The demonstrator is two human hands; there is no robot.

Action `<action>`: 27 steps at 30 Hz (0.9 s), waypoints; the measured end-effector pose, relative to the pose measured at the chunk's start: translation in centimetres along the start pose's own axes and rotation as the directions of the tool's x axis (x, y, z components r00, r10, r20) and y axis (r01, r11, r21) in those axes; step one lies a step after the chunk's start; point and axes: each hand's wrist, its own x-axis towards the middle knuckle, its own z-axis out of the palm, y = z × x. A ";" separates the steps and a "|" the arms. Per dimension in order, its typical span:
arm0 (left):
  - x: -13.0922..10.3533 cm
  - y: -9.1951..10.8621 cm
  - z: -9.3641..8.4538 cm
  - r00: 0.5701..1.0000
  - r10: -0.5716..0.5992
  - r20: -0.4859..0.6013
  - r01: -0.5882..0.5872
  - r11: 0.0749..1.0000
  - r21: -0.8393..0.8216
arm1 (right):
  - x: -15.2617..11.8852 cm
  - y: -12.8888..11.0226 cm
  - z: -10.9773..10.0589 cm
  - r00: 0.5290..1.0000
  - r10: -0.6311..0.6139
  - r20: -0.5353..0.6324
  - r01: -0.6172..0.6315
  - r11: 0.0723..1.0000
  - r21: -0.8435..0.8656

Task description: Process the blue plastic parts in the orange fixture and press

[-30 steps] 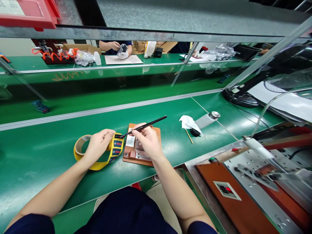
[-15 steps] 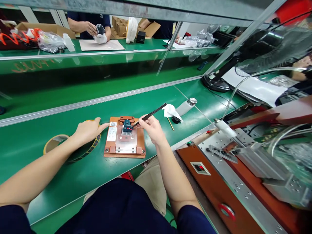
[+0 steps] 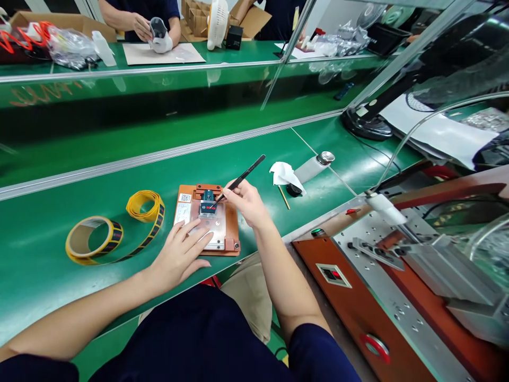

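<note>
My right hand is closed on black tweezers, whose tip points down at the front of a small dark blue block. That block, with red and white marking on its front, sits in an orange-brown fixture with a clear plate. Across the fixture's lower left lies my left hand, fingers stretched and spread, holding nothing. To its left, a yellow-edged roll of dark labels stands on the bench, its strip running to a smaller yellow coil.
A white tissue, a bottle with a metal top and a thin stick lie right of the fixture. An orange-brown machine borders the bench at right. Behind the partition, a co-worker's hands hold a grey item.
My left hand has moved from the label strip rightward and down onto the fixture. The coil it covered now shows. My right hand still holds the tweezers at the block.
</note>
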 end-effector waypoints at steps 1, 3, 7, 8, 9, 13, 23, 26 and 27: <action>-0.2 0.1 0.3 1.000 -0.005 -0.005 0.005 1.000 0.016 | 0.0 0.0 0.0 1.000 0.001 -0.001 -0.001 1.000 -0.001; -0.3 -0.1 0.6 1.000 -0.010 -0.014 0.011 0.999 0.030 | 0.0 0.0 0.1 1.000 0.000 -0.005 0.000 1.000 0.008; -0.3 -0.2 0.6 0.999 -0.016 -0.029 0.017 1.000 0.021 | -0.2 -0.2 0.2 1.000 0.007 -0.010 -0.006 1.000 0.015; -0.3 -0.2 0.6 0.999 -0.020 -0.029 0.020 1.000 0.020 | -0.2 -0.2 0.2 1.000 0.010 -0.010 -0.010 1.000 0.011; -0.2 -0.2 0.6 0.999 -0.023 -0.028 0.024 1.000 0.019 | -0.2 -0.2 0.2 1.000 0.011 -0.009 -0.011 1.000 0.008; -0.3 -0.2 0.7 0.999 -0.030 -0.019 0.031 0.999 0.015 | -0.2 -0.2 0.2 1.000 -0.001 -0.002 0.001 1.000 0.007; -0.1 -0.2 0.2 1.000 -0.010 0.002 0.010 0.998 0.059 | -0.1 0.0 0.2 1.000 -0.011 0.012 0.011 1.000 0.021; 0.4 -0.5 -0.1 0.999 -0.035 -0.008 0.035 0.997 0.064 | 0.0 0.0 0.2 1.000 0.001 0.022 -0.002 1.000 0.011; 0.6 -0.7 -0.2 0.999 -0.046 -0.016 0.047 0.997 0.066 | 0.0 0.0 0.2 1.000 0.004 0.020 -0.005 1.000 0.007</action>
